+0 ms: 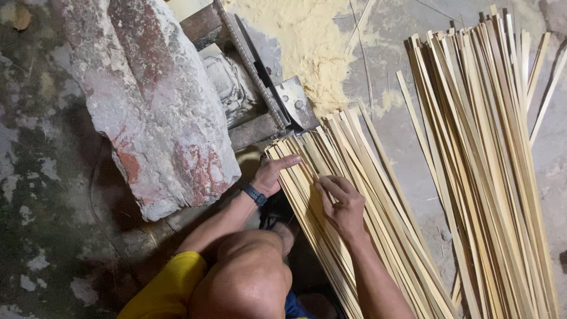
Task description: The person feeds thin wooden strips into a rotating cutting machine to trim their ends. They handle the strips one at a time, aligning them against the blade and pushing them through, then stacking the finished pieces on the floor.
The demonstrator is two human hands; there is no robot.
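Your left hand (pixel 273 173) lies flat and open on the near bundle of bamboo strips (pixel 354 224) on the floor, steadying it, while your right hand (pixel 342 204) pinches one strip, grip nearly closed, beside the metal cutter (pixel 277 100) and sawdust (pixel 313 41).

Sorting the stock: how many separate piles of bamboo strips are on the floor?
2. One pile of bamboo strips lies under both hands; a second pile lies apart, at right. More may lie outside the view.
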